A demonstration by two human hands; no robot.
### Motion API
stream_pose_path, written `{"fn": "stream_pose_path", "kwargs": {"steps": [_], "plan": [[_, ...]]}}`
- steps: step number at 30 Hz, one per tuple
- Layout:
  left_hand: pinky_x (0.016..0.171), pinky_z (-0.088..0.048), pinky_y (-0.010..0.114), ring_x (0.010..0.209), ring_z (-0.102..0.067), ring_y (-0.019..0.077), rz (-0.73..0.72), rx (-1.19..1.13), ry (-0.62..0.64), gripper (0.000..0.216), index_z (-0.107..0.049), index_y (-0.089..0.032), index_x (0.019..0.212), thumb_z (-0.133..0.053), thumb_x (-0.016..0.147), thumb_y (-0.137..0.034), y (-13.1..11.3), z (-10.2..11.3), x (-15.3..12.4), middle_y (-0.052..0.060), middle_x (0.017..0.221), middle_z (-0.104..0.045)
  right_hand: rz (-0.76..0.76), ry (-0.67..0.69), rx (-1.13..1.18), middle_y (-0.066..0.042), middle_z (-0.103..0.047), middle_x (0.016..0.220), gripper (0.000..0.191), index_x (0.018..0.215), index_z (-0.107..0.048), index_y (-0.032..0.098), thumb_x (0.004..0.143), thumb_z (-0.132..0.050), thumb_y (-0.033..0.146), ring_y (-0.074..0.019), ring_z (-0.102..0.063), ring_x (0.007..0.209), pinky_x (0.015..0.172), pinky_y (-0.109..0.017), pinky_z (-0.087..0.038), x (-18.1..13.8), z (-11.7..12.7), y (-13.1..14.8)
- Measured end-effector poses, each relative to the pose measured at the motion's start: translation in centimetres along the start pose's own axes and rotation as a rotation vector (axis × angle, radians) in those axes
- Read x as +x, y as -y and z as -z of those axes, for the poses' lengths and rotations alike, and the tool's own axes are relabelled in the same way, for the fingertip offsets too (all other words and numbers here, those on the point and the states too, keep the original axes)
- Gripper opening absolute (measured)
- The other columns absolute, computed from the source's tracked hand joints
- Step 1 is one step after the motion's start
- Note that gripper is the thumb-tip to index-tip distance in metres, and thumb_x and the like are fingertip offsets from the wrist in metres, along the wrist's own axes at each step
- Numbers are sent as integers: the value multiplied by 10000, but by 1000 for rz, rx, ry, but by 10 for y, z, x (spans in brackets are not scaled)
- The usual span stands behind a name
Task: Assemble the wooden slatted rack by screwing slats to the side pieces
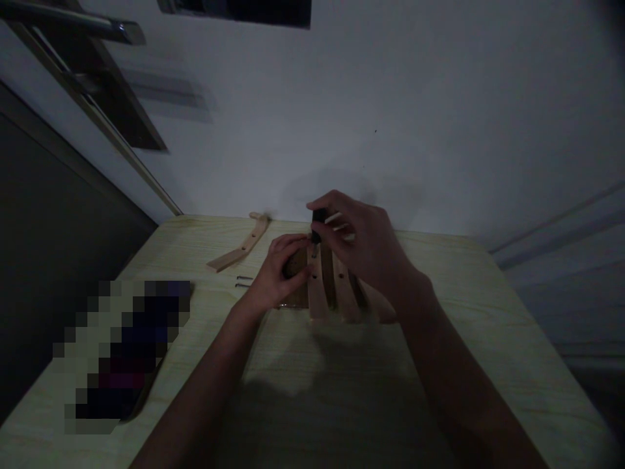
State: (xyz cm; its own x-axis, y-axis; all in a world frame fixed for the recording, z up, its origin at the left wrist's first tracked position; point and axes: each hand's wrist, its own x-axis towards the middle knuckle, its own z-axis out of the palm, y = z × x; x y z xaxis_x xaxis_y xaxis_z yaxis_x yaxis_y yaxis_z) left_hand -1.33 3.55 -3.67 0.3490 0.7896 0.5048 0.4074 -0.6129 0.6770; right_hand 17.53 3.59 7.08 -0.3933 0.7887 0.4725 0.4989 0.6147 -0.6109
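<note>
My right hand pinches the black handle of a short screwdriver between thumb and fingers. The tool stands upright, its tip at the upper hole of a pale wooden strip. My left hand is closed around that strip's left side, thumb near the lower hole. Underneath lies a brown board, partly covered by my hands. Beside the first strip are a second wooden strip and a third wooden strip, the latter partly behind my right hand. Whether a screw sits under the tip is hard to see.
A loose curved wooden strip with two holes lies at the back left. Two thin screws rest left of my left hand. A blurred-out flat object is on the table's left. A white door rises behind the table.
</note>
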Motion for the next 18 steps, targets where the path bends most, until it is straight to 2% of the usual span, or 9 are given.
{"fn": "stream_pose_path", "kwargs": {"steps": [3, 5, 11, 18], "plan": [[1132, -370, 522, 1289, -470, 279, -18, -2, -2, 380, -571, -281, 1250, -625, 879, -349, 0, 0, 0, 76, 1367, -545, 22, 1, 20, -31, -687, 1043, 241, 1098, -622, 225, 885, -525, 168, -114, -675, 757, 657, -224, -564, 0, 2, 2], [1131, -373, 523, 1287, -472, 279, -24, -4, -6, 375, -571, -280, 1249, -620, 884, -348, 0, 0, 0, 77, 1364, -544, 38, -6, 0, -24, -689, 1004, 239, 1079, -626, 217, 868, -535, 151, -111, -670, 728, 662, -232, -565, 0, 3, 3], [1136, -369, 532, 1292, -464, 287, 2, -2, -7, 383, -574, -280, 1247, -631, 872, -337, 0, -1, 0, 77, 1369, -541, 12, -36, -147, -18, -674, 994, 273, 1142, -607, 247, 876, -569, 201, -118, -629, 680, 654, -249, -515, 0, 4, 1], [1131, -369, 517, 1283, -469, 283, -12, -3, -7, 383, -581, -274, 1252, -628, 878, -340, 1, -1, 1, 76, 1355, -552, 16, -70, -160, -34, -680, 1005, 214, 1078, -620, 219, 877, -551, 192, -137, -631, 736, 650, -251, -506, 0, 3, 1]]}}
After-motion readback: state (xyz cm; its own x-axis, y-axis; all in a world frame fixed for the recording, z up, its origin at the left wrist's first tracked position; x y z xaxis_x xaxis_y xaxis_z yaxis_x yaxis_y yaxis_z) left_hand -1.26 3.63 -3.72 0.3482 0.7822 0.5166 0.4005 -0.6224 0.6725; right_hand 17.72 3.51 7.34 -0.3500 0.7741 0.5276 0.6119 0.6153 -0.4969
